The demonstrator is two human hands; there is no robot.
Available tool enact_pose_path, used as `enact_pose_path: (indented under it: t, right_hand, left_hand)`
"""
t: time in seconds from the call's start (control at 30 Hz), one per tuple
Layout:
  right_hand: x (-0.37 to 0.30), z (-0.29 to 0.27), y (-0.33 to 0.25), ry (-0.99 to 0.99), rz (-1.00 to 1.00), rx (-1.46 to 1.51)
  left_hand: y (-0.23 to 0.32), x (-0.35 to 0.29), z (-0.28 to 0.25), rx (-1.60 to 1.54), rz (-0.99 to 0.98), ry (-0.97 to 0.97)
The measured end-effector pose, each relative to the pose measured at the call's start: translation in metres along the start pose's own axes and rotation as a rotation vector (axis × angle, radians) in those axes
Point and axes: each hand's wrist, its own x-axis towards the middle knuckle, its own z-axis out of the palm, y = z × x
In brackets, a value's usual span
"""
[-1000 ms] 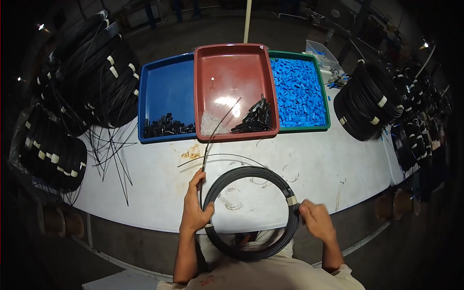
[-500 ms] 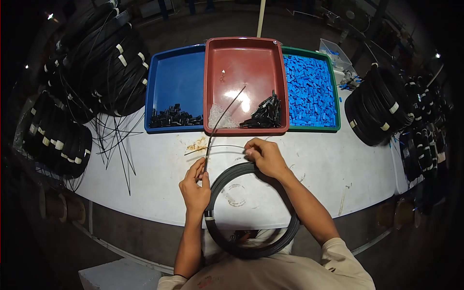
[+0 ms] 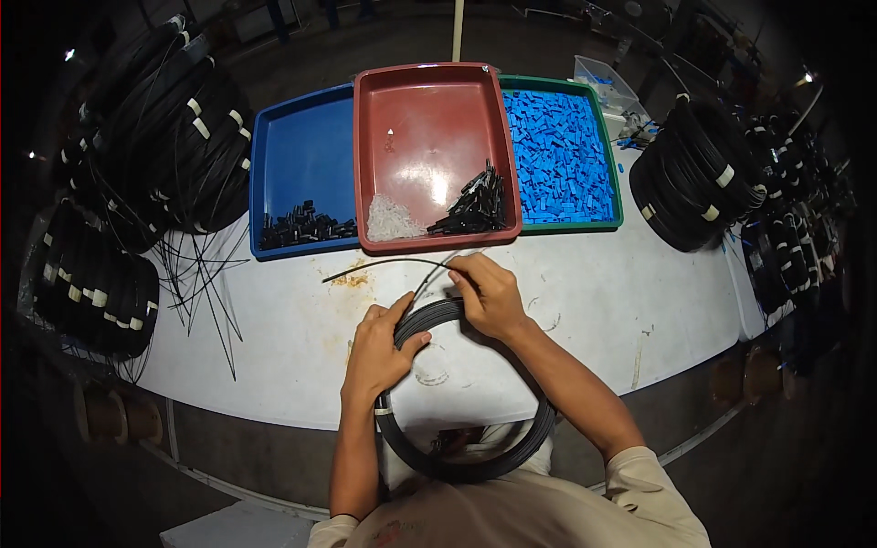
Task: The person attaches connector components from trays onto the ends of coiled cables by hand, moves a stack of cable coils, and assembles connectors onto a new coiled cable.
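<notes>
A ring-shaped coil of black cable (image 3: 480, 469) leans over the table's near edge, its lower part against my body. My left hand (image 3: 379, 345) is closed round its upper left side, thumb on the inside of the ring. At the top of the coil, my right hand (image 3: 487, 290) pinches cable between thumb and fingers. From there a loose cable end (image 3: 375, 262) curves out to the left over the table, and another strand runs up toward the red tray. A pale band (image 3: 383, 411) wraps the coil below my left hand.
Beyond the coil stand a blue tray (image 3: 306, 164) and a red tray (image 3: 361, 137), both with small black parts, and a green tray (image 3: 614, 183) full of blue pieces. The red one also holds clear bits. Banded cable coils (image 3: 174, 137) are stacked left, more coils (image 3: 694, 183) right.
My left hand has moved from the upright cable end onto the coil and closed round it. That end has swung down to the right, near my right hand. The view has shifted slightly.
</notes>
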Motion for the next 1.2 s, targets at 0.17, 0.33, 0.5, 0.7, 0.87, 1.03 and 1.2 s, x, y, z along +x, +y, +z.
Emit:
enact_pose_path:
  t: [0.17,0.33,0.5,0.7,0.87,1.03,1.2]
  right_hand:
    - [-0.006,0.004,0.005,-0.088,-0.102,-0.051]
    - [-0.003,0.006,0.003,-0.141,-0.083,-0.105]
    - [0.011,0.011,0.004,-0.200,0.112,-0.108]
    - [0.060,0.023,0.012,-0.193,0.453,-0.005]
    - [0.093,0.045,0.000,-0.177,0.469,-0.055]
    - [0.082,0.052,-0.004,-0.034,0.417,-0.041]
    - [0.065,0.050,0.008,0.056,0.270,-0.051]
  left_hand:
    - [0.000,0.005,0.004,0.072,0.003,-0.106]
    - [-0.007,0.010,0.009,0.023,-0.013,-0.128]
    - [-0.009,0.013,0.008,0.052,0.127,-0.150]
    - [-0.016,0.033,0.015,0.170,0.183,-0.217]
    - [-0.024,0.062,0.026,0.208,0.331,-0.231]
    - [-0.023,0.091,0.034,0.236,0.559,-0.292]
    - [-0.020,0.096,0.055,0.278,0.608,-0.127]
